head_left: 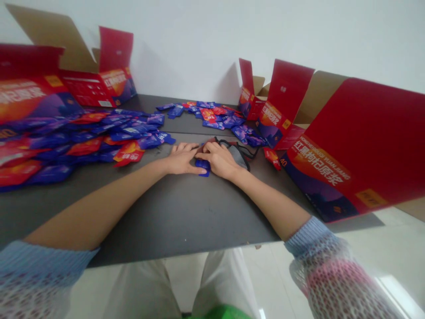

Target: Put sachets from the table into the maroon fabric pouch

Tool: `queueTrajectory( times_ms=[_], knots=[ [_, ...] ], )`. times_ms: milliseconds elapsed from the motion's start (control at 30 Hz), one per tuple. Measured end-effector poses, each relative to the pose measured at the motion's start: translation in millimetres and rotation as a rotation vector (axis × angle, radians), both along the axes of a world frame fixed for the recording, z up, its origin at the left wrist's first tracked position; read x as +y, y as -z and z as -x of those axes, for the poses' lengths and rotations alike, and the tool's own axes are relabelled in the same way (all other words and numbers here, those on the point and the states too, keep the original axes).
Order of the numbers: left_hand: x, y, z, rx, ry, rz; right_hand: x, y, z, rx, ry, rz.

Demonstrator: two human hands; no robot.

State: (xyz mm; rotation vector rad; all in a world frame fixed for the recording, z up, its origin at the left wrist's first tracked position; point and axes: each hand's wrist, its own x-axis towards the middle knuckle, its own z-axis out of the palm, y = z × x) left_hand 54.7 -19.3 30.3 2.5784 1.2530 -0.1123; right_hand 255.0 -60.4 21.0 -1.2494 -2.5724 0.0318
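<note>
Both my hands meet at the middle of the dark table (172, 212). My left hand (181, 158) lies with fingers curled, its fingertips touching a small stack of blue and red sachets (202, 166). My right hand (219, 160) is closed over the same stack, pressing it down. Just behind my right hand lies a grey face mask (239, 156) with dark ear loops.
A large heap of blue and red sachets (76, 137) covers the table's left side, and a smaller scatter of sachets (215, 116) lies at the back. Open red cartons stand at the back left (99, 84), back right (275, 110) and right (352, 155). A loose sachet (272, 157) lies by the right carton.
</note>
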Motion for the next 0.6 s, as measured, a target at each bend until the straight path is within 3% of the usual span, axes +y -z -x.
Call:
queueTrajectory(
  times_ms=[333,433,600],
  knots=[
    [0.1,4.6,0.0,0.051,0.016,-0.05,17.5,8.6,-15.5,-0.045,0.38,0.003],
    [0.9,6.9,0.9,0.055,0.027,-0.071,18.2,7.1,-15.6,-0.059,0.364,-0.001],
    [2.5,9.8,2.3,0.082,0.021,-0.075,14.4,2.6,-25.4,-0.049,0.144,0.046]
  ],
)
